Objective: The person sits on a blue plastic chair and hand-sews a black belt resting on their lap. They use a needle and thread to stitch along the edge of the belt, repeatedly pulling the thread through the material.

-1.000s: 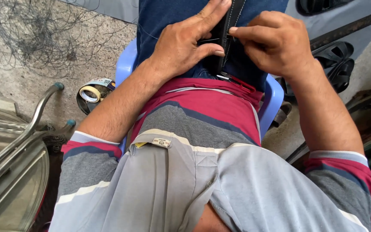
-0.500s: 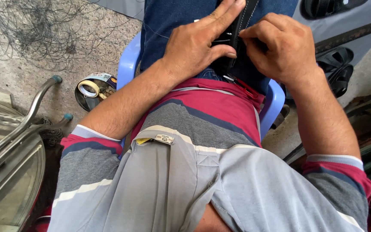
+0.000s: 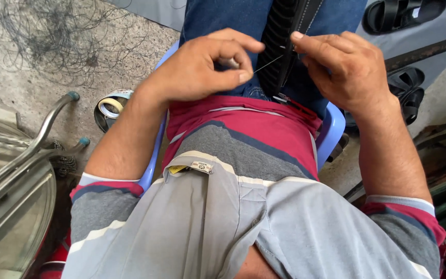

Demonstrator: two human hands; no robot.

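Observation:
A black ribbed sandal lies upright on my lap against blue jeans. My left hand pinches a thin needle and pale thread just left of the sandal's edge, fingers closed on it. My right hand rests on the sandal's right side and holds it steady, its forefinger tip at the top of the strap. I sit on a light blue plastic chair.
A roll of tape in a round tin sits on the concrete floor at the left. A metal frame with a glass top stands lower left. More black sandals lie at the upper right, and one sandal is beside the chair.
My left hand went from lying flat on the sandal to pinching the needle and drawing the thread out leftward. The view has shifted slightly and shows more of the sandal.

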